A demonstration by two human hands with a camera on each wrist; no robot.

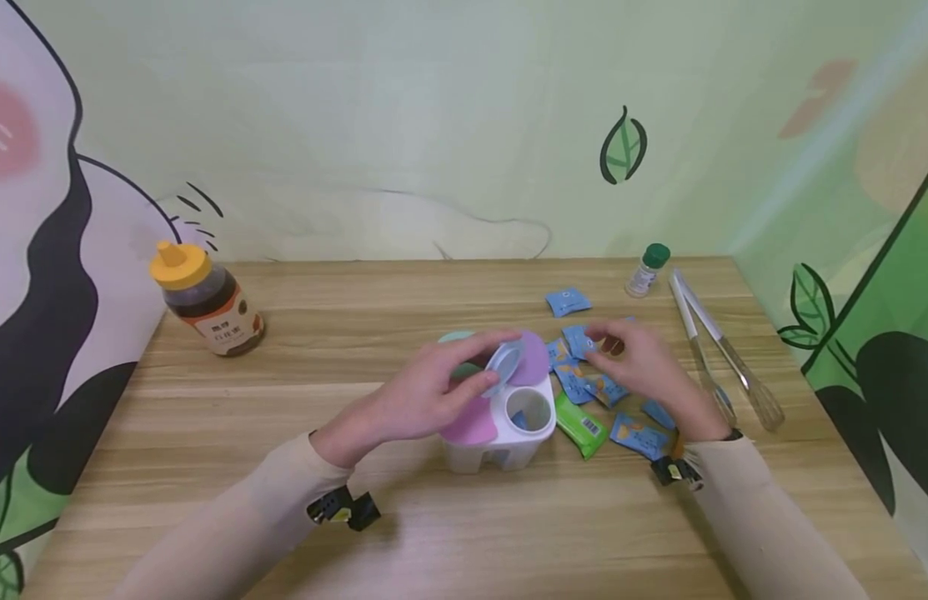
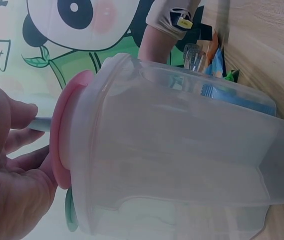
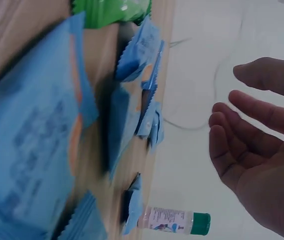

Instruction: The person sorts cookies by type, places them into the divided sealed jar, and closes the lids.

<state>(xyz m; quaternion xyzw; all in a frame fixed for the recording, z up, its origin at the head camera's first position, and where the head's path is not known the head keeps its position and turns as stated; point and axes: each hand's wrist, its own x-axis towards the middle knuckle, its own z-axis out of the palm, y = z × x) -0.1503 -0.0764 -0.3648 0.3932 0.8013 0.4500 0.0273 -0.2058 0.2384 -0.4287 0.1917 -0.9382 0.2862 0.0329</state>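
Note:
My left hand [image 1: 426, 387] pinches a small light blue lid [image 1: 506, 362] between thumb and fingers, tilted up over a white container [image 1: 464, 457]. Beneath that lid one round opening [image 1: 542, 407] shows a blue packet [image 1: 519, 420] inside. Pink [image 1: 471, 423] and purple [image 1: 536, 357] lids cover other compartments. In the left wrist view the container's wall [image 2: 171, 150] is translucent. My right hand [image 1: 644, 358] hovers over several blue snack packets [image 1: 571, 382], its fingers loosely bent. Nothing sits between thumb and fingers [image 3: 249, 142] in the right wrist view.
A green packet [image 1: 581, 425] lies against the container's right side. Further right are a metal whisk and tongs [image 1: 707, 333]. A green-capped shaker bottle [image 1: 647, 271] stands at the back, and a honey bottle [image 1: 223, 321] with a yellow cap stands at the left.

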